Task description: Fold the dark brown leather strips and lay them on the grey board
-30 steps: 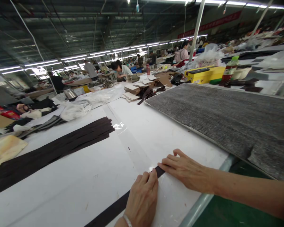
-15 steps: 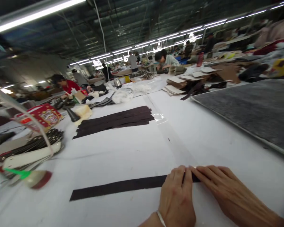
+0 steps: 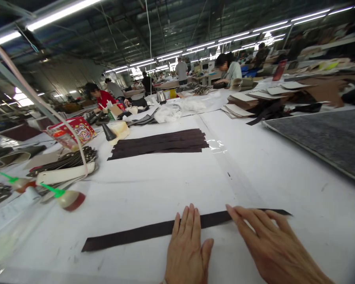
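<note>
A long dark brown strip lies across the white tabletop in front of me, rising slightly to the right. My left hand rests flat on its middle, fingers stretched forward and thumb apart. On the strip's right part is my right hand, fingers spread and bent a little, the index fingertip at the strip's edge. Its palm is off the strip, and the fingers hide some of it. Further back, several similar dark strips lie side by side in a flat bundle.
Two bottles with green nozzles, the nearer bottle holding reddish liquid, stand left near a white strap. A grey felt-like board covers the right side. Stacked cut pieces sit behind. Co-workers bend over tables further off.
My left hand has slid left along the strip and flattened out, away from my right hand. The strip's right end now shows past my right hand. The view has shifted left.
</note>
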Action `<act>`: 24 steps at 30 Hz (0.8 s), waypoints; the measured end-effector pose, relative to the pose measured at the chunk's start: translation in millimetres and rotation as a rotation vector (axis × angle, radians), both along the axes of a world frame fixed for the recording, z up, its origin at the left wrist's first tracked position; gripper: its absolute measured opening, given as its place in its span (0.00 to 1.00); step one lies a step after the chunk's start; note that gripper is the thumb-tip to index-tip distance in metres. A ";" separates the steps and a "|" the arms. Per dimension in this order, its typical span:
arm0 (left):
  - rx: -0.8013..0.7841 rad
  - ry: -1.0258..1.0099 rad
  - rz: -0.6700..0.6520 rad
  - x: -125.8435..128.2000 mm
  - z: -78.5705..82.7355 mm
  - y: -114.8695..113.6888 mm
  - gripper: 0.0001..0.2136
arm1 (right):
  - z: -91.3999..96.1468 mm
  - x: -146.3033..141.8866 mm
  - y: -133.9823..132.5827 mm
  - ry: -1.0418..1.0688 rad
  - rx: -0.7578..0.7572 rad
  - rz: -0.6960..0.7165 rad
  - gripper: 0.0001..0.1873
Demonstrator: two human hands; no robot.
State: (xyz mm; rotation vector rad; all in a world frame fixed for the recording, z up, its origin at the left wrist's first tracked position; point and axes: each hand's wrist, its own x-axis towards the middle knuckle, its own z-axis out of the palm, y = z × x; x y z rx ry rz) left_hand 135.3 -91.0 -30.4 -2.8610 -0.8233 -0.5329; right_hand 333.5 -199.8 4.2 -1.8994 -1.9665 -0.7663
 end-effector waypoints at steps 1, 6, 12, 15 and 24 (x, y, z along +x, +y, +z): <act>0.005 -0.004 0.003 -2.7 -3.6 1.0 0.25 | 4.0 -8.8 8.5 -0.010 -0.007 -0.001 0.35; 0.008 0.010 -0.038 -10.2 -11.9 2.4 0.27 | 1.0 -30.4 32.1 0.011 -0.020 -0.027 0.27; 0.036 0.007 0.024 -19.6 -0.5 6.9 0.25 | -27.5 -51.7 44.5 -0.055 -0.024 0.227 0.23; 0.069 0.029 0.053 -37.5 -3.2 13.2 0.26 | -32.3 -50.3 45.5 -0.148 -0.057 0.247 0.29; 0.305 0.188 0.259 -148.3 -7.2 45.2 0.27 | -50.3 -18.9 23.1 -0.082 -0.145 0.146 0.37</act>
